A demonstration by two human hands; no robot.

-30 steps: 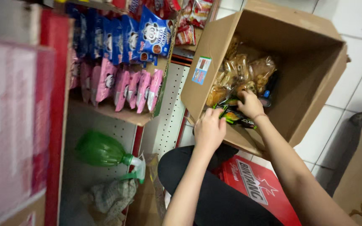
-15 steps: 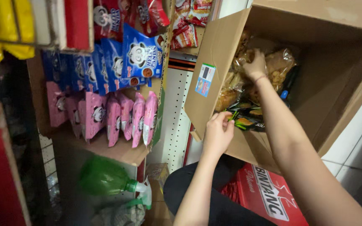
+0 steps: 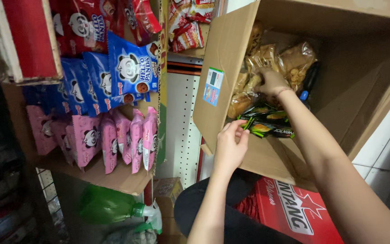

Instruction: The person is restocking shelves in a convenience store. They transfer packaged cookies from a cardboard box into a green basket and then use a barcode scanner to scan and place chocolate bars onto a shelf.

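Both hands work inside a tilted cardboard box (image 3: pixel 224 49): the right hand (image 3: pixel 271 81) is closed on a crinkly clear bag of golden snacks (image 3: pixel 267 58) deep in the box, while the left hand (image 3: pixel 230 144), fingers curled, rests at the lower edge beside glossy green packets (image 3: pixel 267 129). The box looks far from unpacked – several bags remain – while the shelf (image 3: pixel 113 178) already carries soft pink and blue pouches.

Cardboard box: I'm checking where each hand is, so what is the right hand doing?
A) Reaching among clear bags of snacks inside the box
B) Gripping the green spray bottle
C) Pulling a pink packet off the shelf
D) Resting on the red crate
A: the right hand is deep in the cardboard box, fingers on the clear snack bags.
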